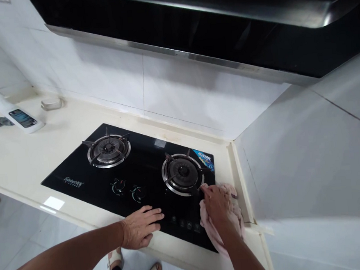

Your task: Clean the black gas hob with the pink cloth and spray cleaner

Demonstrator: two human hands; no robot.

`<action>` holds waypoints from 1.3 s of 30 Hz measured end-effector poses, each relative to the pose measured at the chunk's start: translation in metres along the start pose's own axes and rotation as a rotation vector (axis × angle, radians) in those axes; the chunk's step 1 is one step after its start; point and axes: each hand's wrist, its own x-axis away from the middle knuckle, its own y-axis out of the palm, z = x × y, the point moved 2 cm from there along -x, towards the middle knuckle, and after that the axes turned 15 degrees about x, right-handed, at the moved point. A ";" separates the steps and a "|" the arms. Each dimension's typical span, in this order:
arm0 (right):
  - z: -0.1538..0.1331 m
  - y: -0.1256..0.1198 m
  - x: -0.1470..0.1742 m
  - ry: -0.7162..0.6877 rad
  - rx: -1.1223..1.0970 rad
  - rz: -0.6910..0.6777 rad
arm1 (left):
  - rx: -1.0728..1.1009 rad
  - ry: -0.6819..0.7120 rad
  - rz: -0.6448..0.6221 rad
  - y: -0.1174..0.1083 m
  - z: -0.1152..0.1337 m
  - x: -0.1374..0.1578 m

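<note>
A black glass gas hob [148, 166] with two burners is set into the pale countertop. My right hand [216, 202] grips a pink cloth [209, 227] at the hob's right edge, its fingertips beside the right burner [182, 174]. Much of the cloth spreads under the hand and over the counter strip beside the wall. My left hand [143, 227] rests flat on the hob's front edge, fingers spread, below the two control knobs [137, 193]. The left burner [108, 150] stands farther back on the hob.
A black range hood [192, 39] hangs low above the hob. On the left of the counter [15, 154] lies a white spray bottle [23, 117], near a small pale dish-like object [51, 103]. A tiled wall [305, 163] closes off the right side.
</note>
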 end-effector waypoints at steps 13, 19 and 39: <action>-0.003 -0.002 0.012 -0.080 0.016 0.025 | -0.024 -0.005 -0.008 0.000 0.001 0.000; -0.002 0.008 0.013 -0.042 0.002 0.070 | -0.052 0.003 -0.002 0.004 -0.002 0.001; 0.052 0.066 -0.112 -0.111 0.033 0.049 | -0.031 -0.047 -0.029 0.000 0.002 0.000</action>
